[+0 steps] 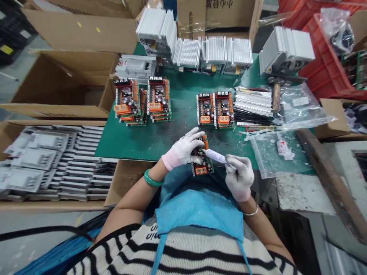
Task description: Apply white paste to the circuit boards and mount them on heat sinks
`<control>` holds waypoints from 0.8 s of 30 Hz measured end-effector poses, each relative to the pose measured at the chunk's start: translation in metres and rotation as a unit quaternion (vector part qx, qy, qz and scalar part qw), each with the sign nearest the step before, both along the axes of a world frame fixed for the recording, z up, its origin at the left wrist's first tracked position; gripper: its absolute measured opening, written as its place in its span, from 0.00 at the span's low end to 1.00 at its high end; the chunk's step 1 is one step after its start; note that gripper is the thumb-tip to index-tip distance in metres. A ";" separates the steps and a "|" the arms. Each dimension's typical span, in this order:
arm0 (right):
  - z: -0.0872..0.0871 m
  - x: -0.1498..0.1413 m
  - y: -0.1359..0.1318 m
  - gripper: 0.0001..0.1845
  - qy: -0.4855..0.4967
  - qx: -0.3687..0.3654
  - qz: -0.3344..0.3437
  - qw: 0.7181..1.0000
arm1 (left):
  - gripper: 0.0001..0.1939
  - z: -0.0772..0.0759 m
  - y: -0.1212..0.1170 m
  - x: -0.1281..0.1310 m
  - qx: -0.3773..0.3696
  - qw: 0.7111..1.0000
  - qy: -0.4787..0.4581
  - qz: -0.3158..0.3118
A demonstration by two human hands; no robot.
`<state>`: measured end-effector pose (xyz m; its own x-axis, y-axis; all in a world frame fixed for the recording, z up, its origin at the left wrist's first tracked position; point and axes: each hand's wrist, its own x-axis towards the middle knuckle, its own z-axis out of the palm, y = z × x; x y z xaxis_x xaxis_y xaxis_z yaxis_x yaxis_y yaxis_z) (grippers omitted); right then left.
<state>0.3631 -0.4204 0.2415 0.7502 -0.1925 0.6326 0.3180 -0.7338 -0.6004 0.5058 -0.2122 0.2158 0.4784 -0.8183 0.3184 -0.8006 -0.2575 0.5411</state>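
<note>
My left hand (187, 148), in a white glove, is closed around the left side of a circuit board (203, 168) at the front edge of the green table. The board carries an orange terminal block near my body. In my right hand (240, 175), also gloved, I grip a slim white tube (216, 156) with printed lettering. Its narrow tip points left and meets the board's parts near my left fingers; whether it touches them I cannot tell. Just beyond, two more circuit boards (223, 110) lie side by side.
Stacked circuit boards (159, 99) lie at the left of the green table (183, 88). Finned heatsinks (215, 51) line the back. On the right are metal strips (252, 102), a hammer (276, 95) and plastic bags (301, 103). A carton (114, 191) of grey metal parts stands left.
</note>
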 end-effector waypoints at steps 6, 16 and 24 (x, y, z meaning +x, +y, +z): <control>0.008 0.009 0.003 0.10 -0.012 -0.058 0.018 0.998 | 0.35 -0.001 0.001 -0.003 -0.035 0.999 -0.014 0.001; 0.003 0.008 0.002 0.08 -0.026 -0.081 0.003 0.996 | 0.33 -0.002 0.001 -0.003 -0.037 0.999 0.022 0.011; -0.005 -0.003 -0.002 0.08 -0.031 0.032 -0.030 0.999 | 0.34 -0.002 0.001 -0.002 -0.034 0.999 -0.001 0.007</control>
<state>0.3597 -0.4224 0.2365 0.6955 -0.2781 0.6625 0.3127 -0.7130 -0.6276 0.5039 -0.2111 0.2137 0.4891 -0.7876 0.3747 -0.7981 -0.2309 0.5565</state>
